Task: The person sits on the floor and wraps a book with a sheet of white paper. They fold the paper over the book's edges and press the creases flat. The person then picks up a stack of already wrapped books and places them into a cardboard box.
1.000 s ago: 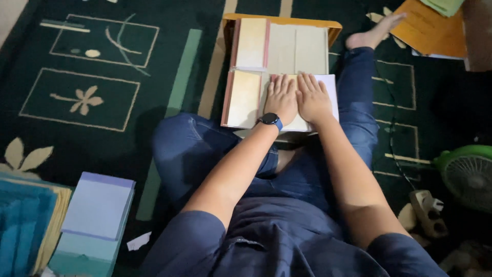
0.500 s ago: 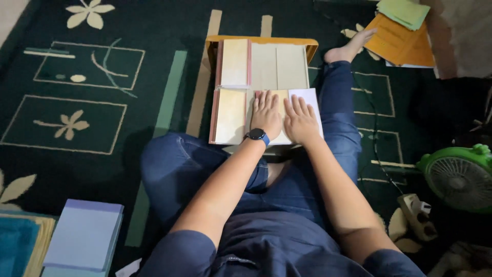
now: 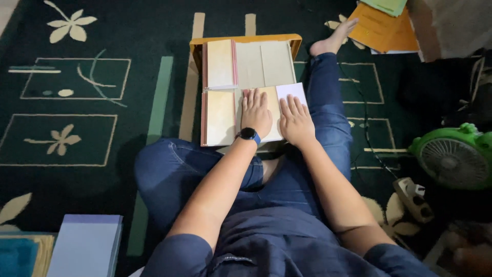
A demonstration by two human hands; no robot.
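I sit on a dark green carpet with a low orange-edged board in front of my knees. Cream-coloured folded card covers with reddish spines lie on it, one row behind the other. My left hand, with a dark watch on the wrist, lies flat on the near cover, fingers together and pointing away. My right hand lies flat beside it, partly on a white sheet at the cover's right edge. Neither hand grips anything.
A green fan and a power strip with a cable sit at my right. Orange and green folders lie at the far right. A pale blue stack stands near left. My right leg stretches past the board.
Both hands stay flat on the near cover and have shifted slightly. The camera has tilted, so the board sits lower and more centred in view.
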